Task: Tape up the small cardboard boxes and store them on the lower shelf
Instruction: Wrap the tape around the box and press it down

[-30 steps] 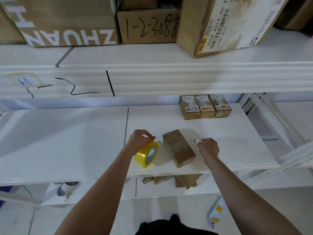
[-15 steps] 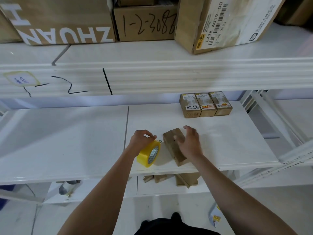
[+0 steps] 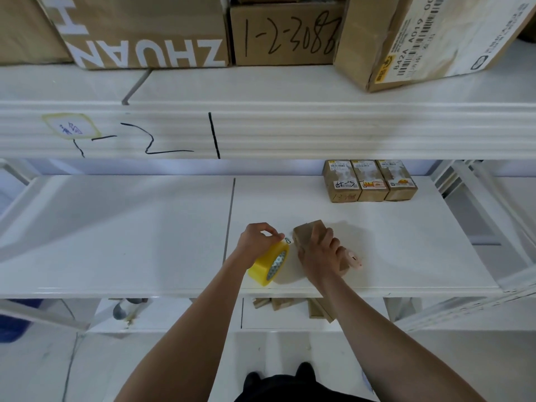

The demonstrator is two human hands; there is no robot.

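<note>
We are looking down at a white shelf [image 3: 145, 227] that is filling the middle of the frame. Just right of centre, our right hand [image 3: 319, 253] is lying over a small brown cardboard box [image 3: 304, 232], fingers curled down round its far side and gripping it; the box is resting on the shelf, angled so its far end is pointing toward the upper left. Touching the shelf just beside the right hand, at its right edge, a small pale pinkish object [image 3: 354, 259] is lying; we cannot tell what it is. Left of the box, our left hand [image 3: 256, 237] is holding a roll of yellow packing tape [image 3: 269, 266], fingers curled over its top rim, the roll standing on edge on the shelf and just beside the box.

In the upper right of the shelf, three small labelled boxes [image 3: 369, 181] are standing side by side in a row, touching one another, well apart from the hands. Across the top of the frame, large cardboard cartons [image 3: 145, 30] are sitting on the upper shelf. Below the front lip of the white shelf, at lower centre, flat cardboard pieces [image 3: 293, 306] are showing on a lower level.
</note>
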